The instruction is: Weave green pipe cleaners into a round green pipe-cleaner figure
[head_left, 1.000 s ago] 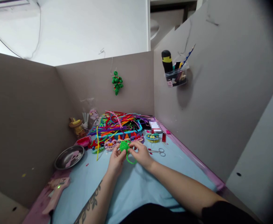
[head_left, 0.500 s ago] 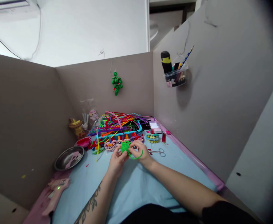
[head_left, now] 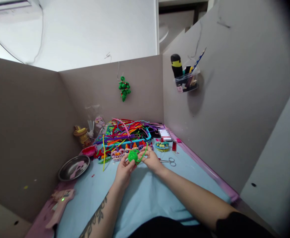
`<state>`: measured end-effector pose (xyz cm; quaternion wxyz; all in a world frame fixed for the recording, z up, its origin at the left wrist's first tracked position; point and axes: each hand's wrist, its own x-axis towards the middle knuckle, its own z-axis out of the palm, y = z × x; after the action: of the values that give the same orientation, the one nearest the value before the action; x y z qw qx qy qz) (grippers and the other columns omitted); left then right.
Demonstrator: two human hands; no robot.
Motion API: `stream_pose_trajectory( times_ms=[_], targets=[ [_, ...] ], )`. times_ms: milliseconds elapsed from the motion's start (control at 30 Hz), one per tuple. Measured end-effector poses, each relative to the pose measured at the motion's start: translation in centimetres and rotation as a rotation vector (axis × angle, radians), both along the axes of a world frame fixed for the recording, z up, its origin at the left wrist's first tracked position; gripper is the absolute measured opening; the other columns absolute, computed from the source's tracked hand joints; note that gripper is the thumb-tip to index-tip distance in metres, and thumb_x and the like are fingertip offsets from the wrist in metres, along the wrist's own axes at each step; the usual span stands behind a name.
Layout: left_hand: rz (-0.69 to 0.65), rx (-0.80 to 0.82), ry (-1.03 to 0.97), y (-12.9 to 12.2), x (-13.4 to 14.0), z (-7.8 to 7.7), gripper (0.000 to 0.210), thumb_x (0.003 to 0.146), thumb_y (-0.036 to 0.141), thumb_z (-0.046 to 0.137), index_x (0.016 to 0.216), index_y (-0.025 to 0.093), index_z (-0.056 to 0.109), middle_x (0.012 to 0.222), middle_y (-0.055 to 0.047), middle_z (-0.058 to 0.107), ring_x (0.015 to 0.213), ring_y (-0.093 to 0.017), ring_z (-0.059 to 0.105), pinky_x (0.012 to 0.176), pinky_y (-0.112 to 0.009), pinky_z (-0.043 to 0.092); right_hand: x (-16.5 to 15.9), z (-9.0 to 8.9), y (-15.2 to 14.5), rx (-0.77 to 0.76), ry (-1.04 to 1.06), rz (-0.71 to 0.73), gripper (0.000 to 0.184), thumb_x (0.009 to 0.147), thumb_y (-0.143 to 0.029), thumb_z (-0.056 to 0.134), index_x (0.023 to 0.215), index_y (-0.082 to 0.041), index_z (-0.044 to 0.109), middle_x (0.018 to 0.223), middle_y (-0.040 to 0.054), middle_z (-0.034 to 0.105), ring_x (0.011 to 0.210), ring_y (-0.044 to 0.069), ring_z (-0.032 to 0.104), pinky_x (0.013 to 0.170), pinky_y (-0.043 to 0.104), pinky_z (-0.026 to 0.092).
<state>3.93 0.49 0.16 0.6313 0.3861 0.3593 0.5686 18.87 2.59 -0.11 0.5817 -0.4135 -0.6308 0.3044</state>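
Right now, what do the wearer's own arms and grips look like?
The left grip and right grip are ungloved hands, with no watch visible. The left forearm bears a dark, leafy tattoo; the right forearm shows no markings. A black sleeve covers the right upper arm.

No text, number or sign seems legible from this view.

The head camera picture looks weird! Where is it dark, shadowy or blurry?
In the head view, the upper-right edge fades to black; the clear plastic hanging box casts a soft shadow on the grey partition; a blocky patch hides something near the back of the light-blue cloth; and the bright green fuzzy ball in the bare left hand shows little fine detail.
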Motion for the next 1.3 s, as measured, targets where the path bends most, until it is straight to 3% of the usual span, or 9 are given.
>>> stream_pose_trajectory(
  times_ms=[133,333,633,867,933,1033,1133,1233,1300],
  targets=[
    [0.033,0.018,-0.045,0.1,-0.1,0.1,0.050,0.057,0.023,0.078,0.101,0.019,0.055,0.085,-0.003,0.069,0.075,-0.015,0.064,0.071,-0.025,0.047,-0.3,0.9,-1.3,0.069,-0.113,-0.019,0.020,0.066,-0.015,0.064,0.084,-0.019,0.061,0.091,0.0021,0.047,0.088,0.017,0.049,0.084,0.032,0.041],
    [0.009,0.025,-0.036,-0.1,-0.1,0.1,0.044,0.060,0.026,0.077,0.098,0.019,0.055,0.087,-0.004,0.069,0.072,-0.014,0.064,0.066,-0.024,0.047,-1.1,1.1,-2.3,0.146,-0.115,0.017,0.003,0.071,-0.016,0.060,0.070,-0.018,0.059,0.085,0.0018,0.049,0.088,0.017,0.051,0.082,0.030,0.039],
    [-0.118,0.025,0.144,-0.4,0.1,0.1,0.051,0.057,0.030,0.078,0.101,0.019,0.053,0.076,-0.003,0.067,0.065,-0.019,0.066,0.055,-0.023,0.045,0.5,0.5,0.1,0.056,-0.026,-0.042,0.013,0.068,-0.021,0.062,0.059,-0.018,0.052,0.080,0.0010,0.050,0.079,0.016,0.051,0.079,0.030,0.039],
    [-0.138,0.015,0.159,-0.2,-0.3,0.3,0.055,0.057,0.032,0.077,0.104,0.019,0.052,0.079,-0.005,0.066,0.068,-0.019,0.066,0.056,-0.023,0.046,1.0,-0.3,1.0,-0.015,-0.051,0.043,0.014,0.068,-0.026,0.064,0.079,-0.018,0.065,0.098,0.0057,0.051,0.098,0.020,0.051,0.091,0.034,0.036],
    [-0.132,0.032,0.171,-0.1,-0.4,0.3,0.058,0.056,0.032,0.078,0.106,0.019,0.050,0.082,-0.005,0.066,0.066,-0.019,0.065,0.054,-0.024,0.045,1.0,-0.4,1.0,-0.059,-0.062,0.074,0.012,0.067,-0.028,0.065,0.074,-0.018,0.066,0.102,0.0065,0.051,0.101,0.020,0.050,0.094,0.035,0.034],
    [-0.066,0.055,0.180,0.3,-0.6,0.2,0.061,0.054,0.032,0.079,0.106,0.020,0.049,0.090,-0.007,0.064,0.066,-0.018,0.064,0.053,-0.025,0.046,1.0,-0.6,1.1,-0.103,-0.048,0.125,0.015,0.067,-0.032,0.066,0.063,-0.017,0.063,0.103,0.0066,0.052,0.101,0.021,0.051,0.095,0.036,0.032],
    [0.124,0.078,0.211,0.8,-0.8,0.1,0.057,0.053,0.035,0.078,0.102,0.020,0.052,0.095,-0.006,0.061,0.067,-0.016,0.063,0.054,-0.025,0.046,0.8,-0.7,1.2,-0.105,0.052,0.090,0.020,0.066,-0.035,0.065,0.060,-0.017,0.059,0.099,0.0057,0.053,0.098,0.021,0.051,0.092,0.035,0.032],
    [0.310,0.108,0.302,1.1,-1.1,0.0,0.046,0.057,0.040,0.073,0.093,0.017,0.055,0.083,-0.003,0.060,0.060,-0.012,0.059,0.046,-0.019,0.039,0.7,-0.7,1.4,-0.105,0.183,0.058,0.029,0.067,-0.038,0.064,0.052,-0.017,0.050,0.076,0.0010,0.051,0.079,0.017,0.050,0.079,0.031,0.037],
    [0.309,0.118,0.343,1.1,-1.0,-0.1,0.043,0.059,0.042,0.071,0.089,0.016,0.055,0.073,-0.001,0.058,0.055,-0.010,0.055,0.041,-0.017,0.031,0.7,-0.8,1.5,-0.127,0.255,0.100,0.034,0.068,-0.039,0.062,0.049,-0.018,0.043,0.061,-0.0029,0.043,0.064,0.013,0.044,0.066,0.027,0.036]
  ],
)
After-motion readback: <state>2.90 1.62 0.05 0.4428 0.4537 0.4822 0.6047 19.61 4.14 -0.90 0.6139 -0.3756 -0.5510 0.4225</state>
